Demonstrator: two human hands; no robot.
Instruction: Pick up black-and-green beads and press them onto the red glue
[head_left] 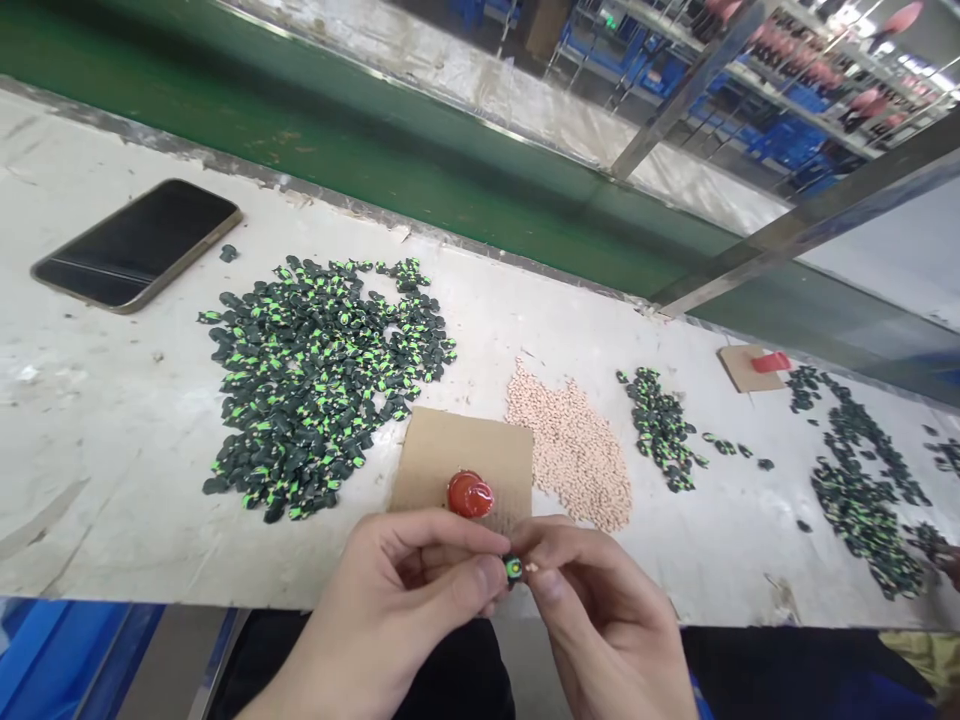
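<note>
My left hand [427, 580] is closed, pinching a small black-and-green piece [513, 569] between thumb and fingertips. Close beside it, my right hand [600, 590] pinches a tiny pale pink bead [532, 567]. Whether the bead touches the piece I cannot tell. Just beyond my fingers lies a square of cardboard [435, 450] with a glossy red blob [470, 494] on it. To its left spreads a large heap of similar black-and-green pieces [322, 370]. A pile of pale pink beads [570, 440] lies to its right.
A phone [139, 245] rests at the table's far left. Further right are a smaller group of black-and-green pieces [661, 425], another cardboard piece [742, 368] with a red item, and more heaps [862, 500] near another person's hand [952, 565]. A green channel [420, 180] runs behind the table.
</note>
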